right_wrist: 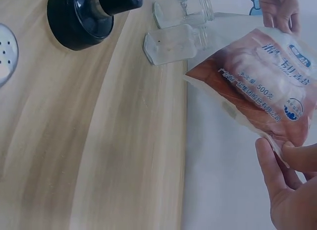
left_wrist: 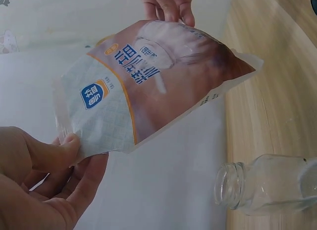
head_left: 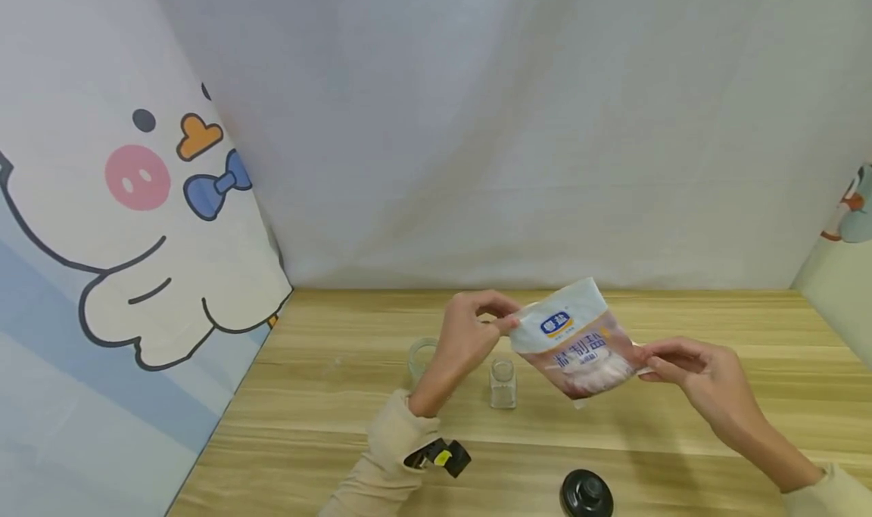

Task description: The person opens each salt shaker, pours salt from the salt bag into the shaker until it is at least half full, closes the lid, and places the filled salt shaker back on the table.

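A salt bag (head_left: 579, 343), white at one end and brownish-pink with blue print on the rest, hangs tilted above the table between both hands. My left hand (head_left: 470, 335) pinches a corner at the white end between thumb and fingers. At the opposite end, my right hand (head_left: 702, 373) pinches the other corner. In the left wrist view the bag (left_wrist: 168, 76) looks flat at the white end and fuller in the brownish part. Below the bag, a small clear glass jar (head_left: 502, 387) stands upright with its mouth uncovered.
Behind my left forearm stands a second glass container (head_left: 421, 350), partly hidden. A black knobbed lid (head_left: 587, 493) lies near the front of the wooden table (head_left: 306, 411). The right wrist view shows a perforated disc (right_wrist: 7, 54) at its left edge. A white cloth backdrop (head_left: 511, 123) rises behind.
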Demonstrator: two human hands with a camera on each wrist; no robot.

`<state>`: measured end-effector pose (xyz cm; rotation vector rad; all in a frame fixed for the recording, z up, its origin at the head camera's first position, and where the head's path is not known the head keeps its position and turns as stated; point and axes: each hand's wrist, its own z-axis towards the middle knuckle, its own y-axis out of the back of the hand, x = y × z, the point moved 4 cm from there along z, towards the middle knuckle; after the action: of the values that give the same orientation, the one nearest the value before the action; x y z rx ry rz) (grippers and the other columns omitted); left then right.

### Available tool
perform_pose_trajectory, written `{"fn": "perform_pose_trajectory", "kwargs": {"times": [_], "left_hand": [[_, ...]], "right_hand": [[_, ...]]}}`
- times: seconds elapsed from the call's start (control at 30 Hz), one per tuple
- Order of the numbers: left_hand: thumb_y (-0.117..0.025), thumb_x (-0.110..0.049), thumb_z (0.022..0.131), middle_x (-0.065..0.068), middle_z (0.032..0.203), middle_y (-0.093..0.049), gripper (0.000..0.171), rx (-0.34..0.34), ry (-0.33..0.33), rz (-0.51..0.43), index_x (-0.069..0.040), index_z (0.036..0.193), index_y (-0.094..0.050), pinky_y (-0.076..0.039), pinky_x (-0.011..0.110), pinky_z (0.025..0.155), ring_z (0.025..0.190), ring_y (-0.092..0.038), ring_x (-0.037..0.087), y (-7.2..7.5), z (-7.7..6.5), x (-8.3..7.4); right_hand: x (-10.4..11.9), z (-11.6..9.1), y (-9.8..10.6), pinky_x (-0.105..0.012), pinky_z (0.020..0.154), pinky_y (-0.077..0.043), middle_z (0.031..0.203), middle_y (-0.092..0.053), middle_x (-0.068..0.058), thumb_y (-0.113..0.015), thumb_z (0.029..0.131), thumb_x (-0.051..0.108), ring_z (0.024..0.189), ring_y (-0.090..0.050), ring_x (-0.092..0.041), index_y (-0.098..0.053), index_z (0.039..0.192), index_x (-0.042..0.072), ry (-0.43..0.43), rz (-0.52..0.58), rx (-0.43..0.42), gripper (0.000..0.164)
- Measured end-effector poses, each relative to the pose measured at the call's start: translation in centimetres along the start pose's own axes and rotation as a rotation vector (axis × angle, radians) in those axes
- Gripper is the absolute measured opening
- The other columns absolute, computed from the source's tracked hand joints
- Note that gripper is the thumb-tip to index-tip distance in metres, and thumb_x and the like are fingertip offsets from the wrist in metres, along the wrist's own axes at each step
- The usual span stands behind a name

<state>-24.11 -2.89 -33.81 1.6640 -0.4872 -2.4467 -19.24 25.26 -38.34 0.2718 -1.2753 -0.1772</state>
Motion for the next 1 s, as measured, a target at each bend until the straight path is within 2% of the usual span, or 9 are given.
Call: {"fn": "perform_pose_trajectory", "kwargs": {"times": [0.37, 0.7, 1.0], "left_hand": [[-0.069, 0.01, 0.073, 0.005, 0.075, -0.067, 0.014, -0.018, 0.042, -0.021, -0.002, 0.081, -0.071, -0.054, 0.019, 0.058, 0.068, -0.061, 0.011, 0.1, 0.0, 2.2], [-0.068, 0.014, 0.072, 0.008, 0.075, -0.066, 0.017, -0.03, 0.043, 0.011, 0.0, 0.081, -0.069, -0.055, 0.021, 0.063, 0.068, -0.06, 0.013, -0.1, -0.2, 3.5], [-0.068, 0.014, 0.072, 0.006, 0.074, -0.065, 0.017, -0.047, 0.054, 0.023, -0.001, 0.079, -0.068, -0.053, 0.019, 0.061, 0.067, -0.06, 0.011, -0.4, -0.3, 4.4]], "right_hand": [[0.2, 1.5, -0.2, -0.034, 0.072, -0.059, 0.095, -0.071, -0.007, -0.059, 0.091, 0.001, 0.082, -0.068, -0.017, -0.065, 0.101, -0.009, 0.006, -0.059, 0.09, 0.014], [0.0, 2.4, -0.1, -0.031, 0.07, -0.059, 0.093, -0.071, -0.004, -0.061, 0.089, -0.001, 0.079, -0.068, -0.013, -0.068, 0.098, -0.003, 0.016, -0.187, 0.084, 0.011], [-0.3, 3.1, 0.0, -0.03, 0.07, -0.059, 0.092, -0.071, -0.004, -0.062, 0.089, 0.001, 0.076, -0.069, -0.017, -0.068, 0.097, -0.003, 0.001, -0.213, 0.095, 0.011]]}}
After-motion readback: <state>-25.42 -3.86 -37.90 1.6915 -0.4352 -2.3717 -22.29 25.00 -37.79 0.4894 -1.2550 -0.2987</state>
